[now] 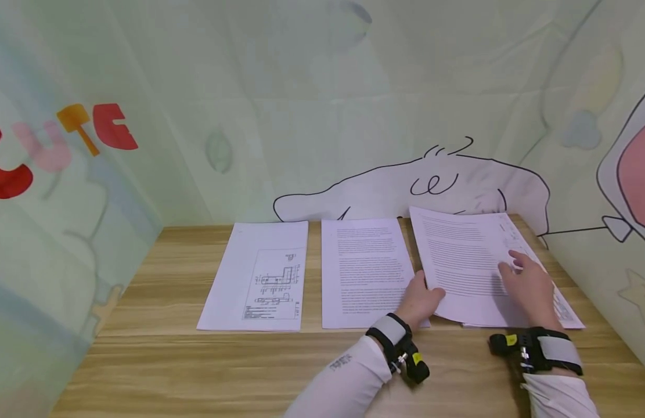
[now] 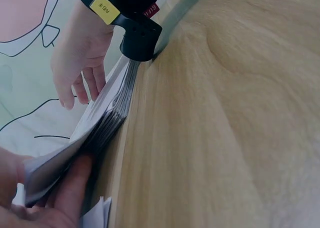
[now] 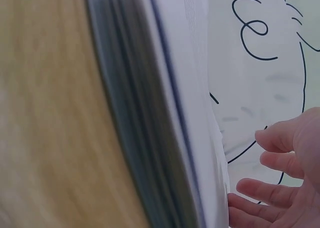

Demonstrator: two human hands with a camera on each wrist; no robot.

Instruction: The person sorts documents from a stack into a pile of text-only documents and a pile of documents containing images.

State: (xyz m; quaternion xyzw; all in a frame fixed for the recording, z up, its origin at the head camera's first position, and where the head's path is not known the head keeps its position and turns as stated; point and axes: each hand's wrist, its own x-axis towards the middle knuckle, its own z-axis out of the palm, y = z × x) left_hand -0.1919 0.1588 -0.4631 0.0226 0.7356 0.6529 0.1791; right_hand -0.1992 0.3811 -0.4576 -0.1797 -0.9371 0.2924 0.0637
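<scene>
My left hand [image 1: 420,299] pinches the left edge of some printed sheets [image 1: 458,273], thumb on top and fingers underneath. These sheets lie over the right paper stack [image 1: 566,310], whose drawing shows along its right side. In the left wrist view the held edge [image 2: 50,170] is lifted and bent above the table, while the layered stack [image 2: 117,105] fans below. My right hand [image 1: 528,287] hovers over the right part of the sheets with fingers loosely bent and nothing in them. The right wrist view shows those fingers [image 3: 270,188] beside the paper's top face.
A middle stack of text pages [image 1: 366,273] lies just left of my left hand. Farther left is a stack with a technical drawing on top [image 1: 223,290]. All rest on a wooden table [image 1: 197,371], with a printed cloth backdrop [image 1: 238,116] behind and at the sides.
</scene>
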